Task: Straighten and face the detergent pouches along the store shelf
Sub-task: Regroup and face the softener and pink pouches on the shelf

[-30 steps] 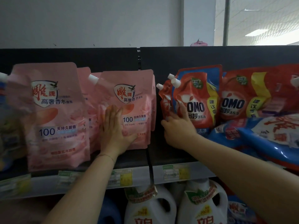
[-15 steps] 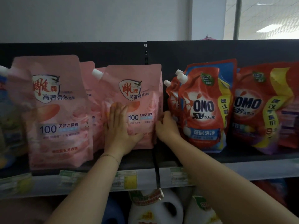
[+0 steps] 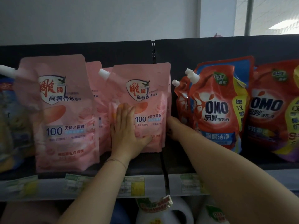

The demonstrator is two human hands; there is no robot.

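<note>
A pink detergent pouch (image 3: 148,88) stands upright in the middle of the dark shelf (image 3: 145,169), label facing me. My left hand (image 3: 125,135) lies flat on its lower front, fingers spread. My right hand (image 3: 174,127) reaches around the pouch's right edge, its fingers hidden behind it. A larger pink pouch (image 3: 63,110) stands further forward on the left, with more pink pouches (image 3: 98,102) behind and between them. To the right stand red OMO pouches (image 3: 215,110), and another one (image 3: 273,110) at the far right.
Price tags (image 3: 134,185) run along the shelf's front rail. White detergent jugs (image 3: 161,212) stand on the shelf below. A blurred blue and yellow pouch (image 3: 9,120) is at the far left. The black back panel (image 3: 194,50) rises behind the pouches.
My right hand left the red OMO pouch and moved left to the middle pink pouch's right edge. My left hand stayed flat on that pouch. The view shifted left.
</note>
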